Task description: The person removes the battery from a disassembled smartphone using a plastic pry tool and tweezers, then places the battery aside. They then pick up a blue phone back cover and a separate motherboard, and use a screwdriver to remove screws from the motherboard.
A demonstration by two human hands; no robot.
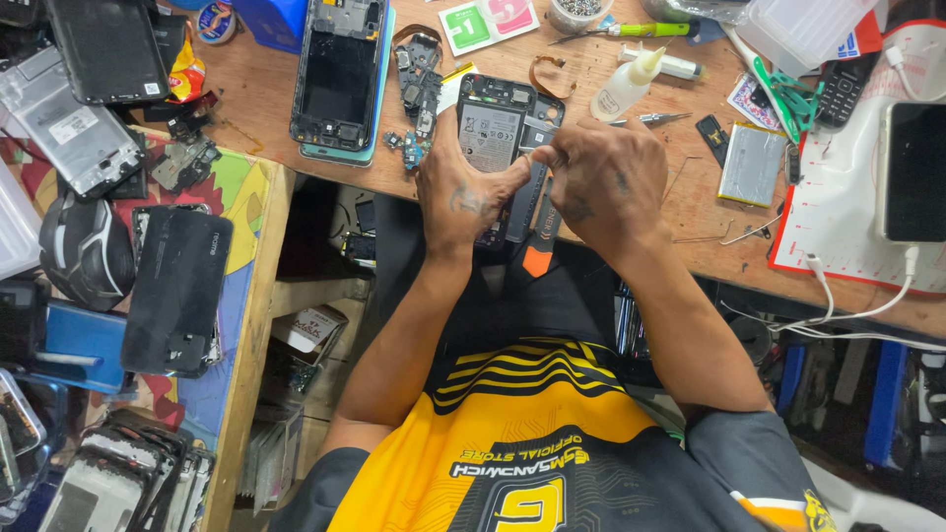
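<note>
Bracing: left hand (pixel 463 192) lies flat, fingers spread, pinning opened phone (pixel 498 133) at bench edge (pixel 325 172).
Right hand (pixel 601 177): fingertips pinched at phone's 3 o'clock side; contents hidden.
Glue bottle (pixel 626 87): 2 o'clock, within reach.

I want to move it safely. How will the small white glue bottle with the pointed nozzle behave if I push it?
The glue bottle lies on its side on the wooden bench, so it cannot tip further. Its round body would probably roll when nudged. It looks like light, soft plastic, likely easy to lift.
</note>
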